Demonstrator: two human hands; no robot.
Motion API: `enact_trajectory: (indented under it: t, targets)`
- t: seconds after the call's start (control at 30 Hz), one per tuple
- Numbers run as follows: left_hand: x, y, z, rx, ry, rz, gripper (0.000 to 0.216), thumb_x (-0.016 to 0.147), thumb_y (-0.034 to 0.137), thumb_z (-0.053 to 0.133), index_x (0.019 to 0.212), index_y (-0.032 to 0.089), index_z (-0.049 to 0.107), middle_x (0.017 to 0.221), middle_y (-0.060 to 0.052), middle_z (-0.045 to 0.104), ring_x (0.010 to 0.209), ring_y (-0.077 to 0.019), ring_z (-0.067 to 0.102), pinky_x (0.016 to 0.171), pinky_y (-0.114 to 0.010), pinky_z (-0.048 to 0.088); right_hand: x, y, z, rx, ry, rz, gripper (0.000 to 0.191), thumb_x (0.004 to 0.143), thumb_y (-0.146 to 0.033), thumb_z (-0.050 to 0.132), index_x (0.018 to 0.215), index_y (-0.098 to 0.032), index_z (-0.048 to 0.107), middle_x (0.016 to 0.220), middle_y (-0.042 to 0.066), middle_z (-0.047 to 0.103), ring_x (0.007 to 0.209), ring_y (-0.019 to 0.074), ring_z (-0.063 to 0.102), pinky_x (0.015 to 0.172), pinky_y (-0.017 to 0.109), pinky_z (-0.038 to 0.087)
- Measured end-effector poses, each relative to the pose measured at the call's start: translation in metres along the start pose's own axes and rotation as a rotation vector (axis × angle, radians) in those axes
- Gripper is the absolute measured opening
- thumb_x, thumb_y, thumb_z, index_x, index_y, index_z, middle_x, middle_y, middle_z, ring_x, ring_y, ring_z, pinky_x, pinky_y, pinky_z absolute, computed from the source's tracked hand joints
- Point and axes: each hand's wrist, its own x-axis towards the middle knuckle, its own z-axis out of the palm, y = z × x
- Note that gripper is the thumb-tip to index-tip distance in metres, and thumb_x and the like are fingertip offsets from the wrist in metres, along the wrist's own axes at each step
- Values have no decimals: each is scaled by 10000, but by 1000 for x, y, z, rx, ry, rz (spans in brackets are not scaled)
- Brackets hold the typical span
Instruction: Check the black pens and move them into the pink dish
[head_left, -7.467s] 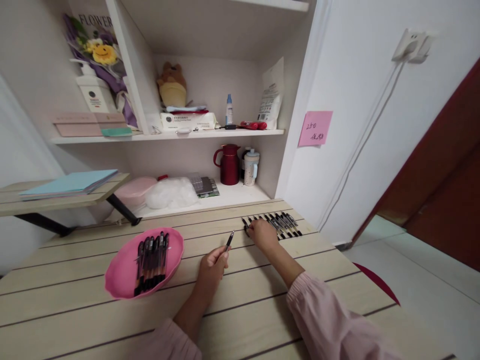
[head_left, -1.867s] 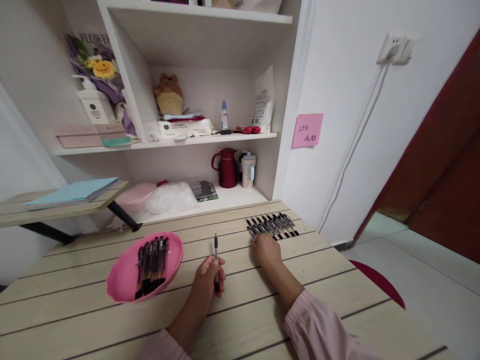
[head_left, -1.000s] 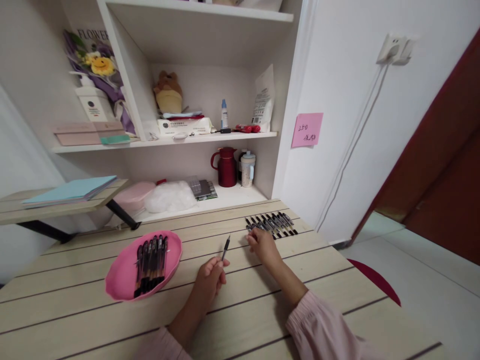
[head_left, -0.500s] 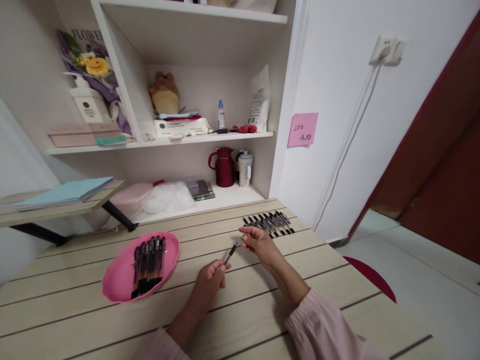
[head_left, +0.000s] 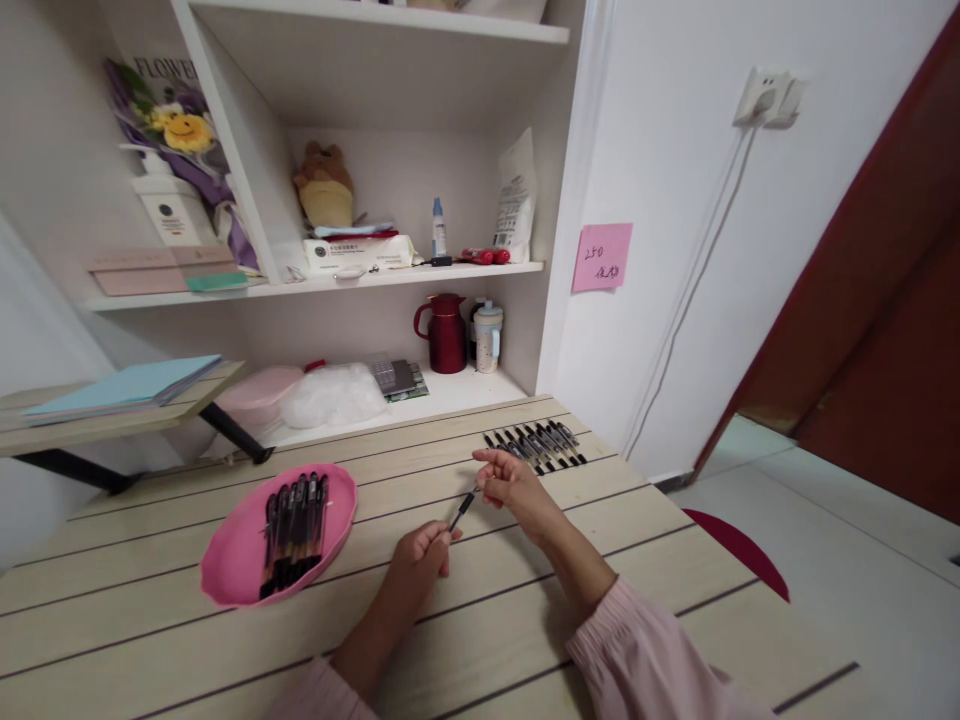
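Two hands pinch one pen (head_left: 461, 508) (left hand (head_left: 421, 553) base, right hand (head_left: 510, 485) tip), pink dish (head_left: 232, 560) left, pen row (head_left: 534, 445) beyond.

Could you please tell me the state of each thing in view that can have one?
Pen, tilted off the table, held in the left hand.
Right hand, fingers curled at the pen's far end; grip unclear.
Pink dish, loaded with black pens.
Row of pens, lying side by side on the table.
Red jug, upright, lid on.
Wall socket, plug in.
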Motion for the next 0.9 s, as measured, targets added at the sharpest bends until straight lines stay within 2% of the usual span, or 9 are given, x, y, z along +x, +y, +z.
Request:
enact_trajectory:
  t: [0.37, 0.57, 0.73, 0.9]
  targets:
    - [-1, -4, 0, -4, 36, 49, 352, 701, 425, 502, 849, 136, 639, 427, 66, 421, 403, -92, 303, 436, -223, 205, -3, 2, 11, 88, -4, 71, 417, 548, -252, 717, 925, -162, 563, 563, -71, 522, 372, 30, 368, 374, 179, 230]
    - [1, -4, -3, -71, -11, 41, 420, 701, 453, 511, 939, 124, 618, 445, 68, 422, 395, -81, 271, 418, -216, 182, -9, -3, 8, 222, -119, 113, 390, 585, -328, 736, 922, -157, 640, 768, 24, 634, 463, 31, 434, 414, 177, 263]
    - [2, -3, -3, -75, -1, 41, 417, 692, 462, 526, 922, 130, 628, 447, 64, 425, 402, -85, 291, 424, -217, 191, -7, 5, 10, 184, -69, 149, 349, 538, -350, 768, 796, -138, 669, 570, -17, 580, 420, 36, 401, 406, 178, 246]
    - [0, -3, -2, -83, -9, 34, 426, 693, 467, 515, 928, 128, 623, 440, 68, 420, 393, -78, 261, 420, -216, 173, -5, 11, 12, 150, -6, 107, 308, 517, -365, 780, 639, -139, 610, 477, -52, 506, 393, 34, 381, 389, 173, 235]
